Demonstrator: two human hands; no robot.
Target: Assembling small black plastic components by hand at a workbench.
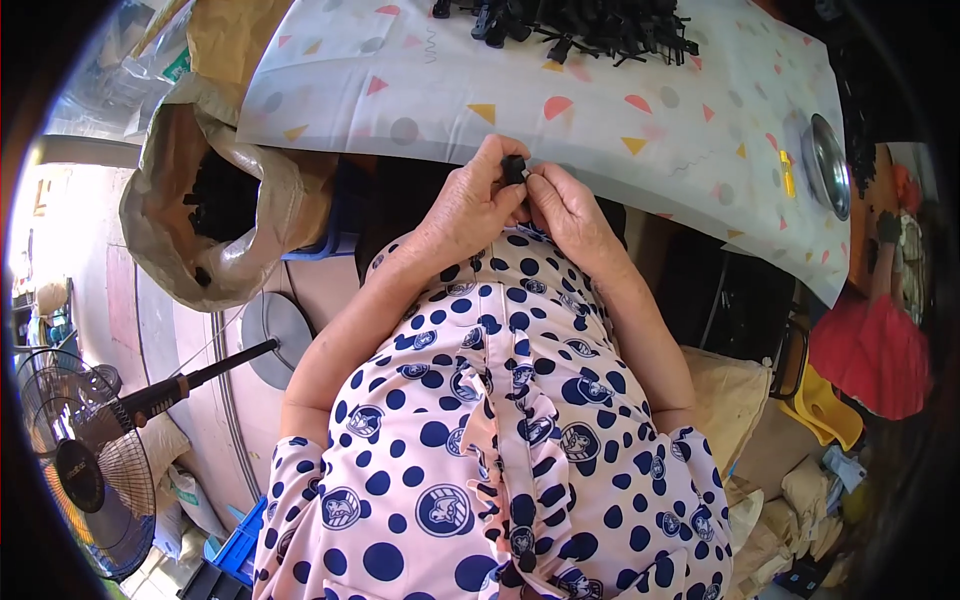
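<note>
Just over the near edge of the table, my two hands meet around a small black plastic part [514, 168]. My left hand [472, 200] is closed, its fingers and thumb gripping the part from the left. On the other side my right hand [565, 212] is pinched shut, its thumb and fingertips close against the part's right side. Something small and pale shows at the right fingertips, too little to name. Farther back on the patterned tablecloth [420, 110] lies a heap of similar black plastic parts [590, 28].
An open sack [150, 215] with black pieces inside stands left of the table. A metal dish [828, 165] and a small yellow item [787, 175] are at the table's right. A fan [85, 470] stands lower left; a yellow plastic stool [825, 405] sits at right.
</note>
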